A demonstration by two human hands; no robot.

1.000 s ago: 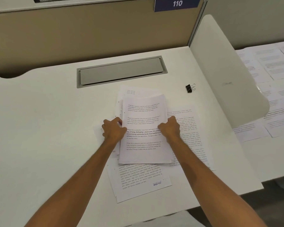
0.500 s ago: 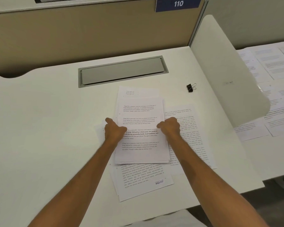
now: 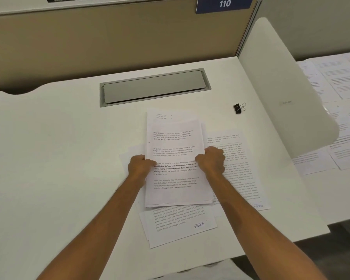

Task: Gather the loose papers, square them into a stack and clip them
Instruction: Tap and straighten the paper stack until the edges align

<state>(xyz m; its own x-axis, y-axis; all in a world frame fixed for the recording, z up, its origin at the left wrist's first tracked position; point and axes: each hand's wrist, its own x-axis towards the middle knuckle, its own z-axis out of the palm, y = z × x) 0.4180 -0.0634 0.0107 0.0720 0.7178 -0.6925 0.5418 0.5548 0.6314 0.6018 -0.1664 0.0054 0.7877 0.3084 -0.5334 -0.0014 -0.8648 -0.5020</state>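
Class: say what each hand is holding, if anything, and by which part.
Both hold the paper stack: the left hand grips its left edge, the right hand its right edge, each about midway along.

One white table (image 3: 49, 158) carries it all. Two bare hands, the left hand (image 3: 138, 166) and the right hand (image 3: 212, 161), grip one pile of white printed sheets (image 3: 175, 146) mid-table; its sheets cannot be counted. Around it lie one loose printed sheet (image 3: 239, 168) toward the right edge, at least two overlapped sheets (image 3: 176, 225) at the near edge, and one sheet corner (image 3: 127, 156) on the left. One black binder clip with wire handles (image 3: 238, 108) lies toward the far right corner. One grey rectangular metal hatch (image 3: 154, 87) sits by the far edge.
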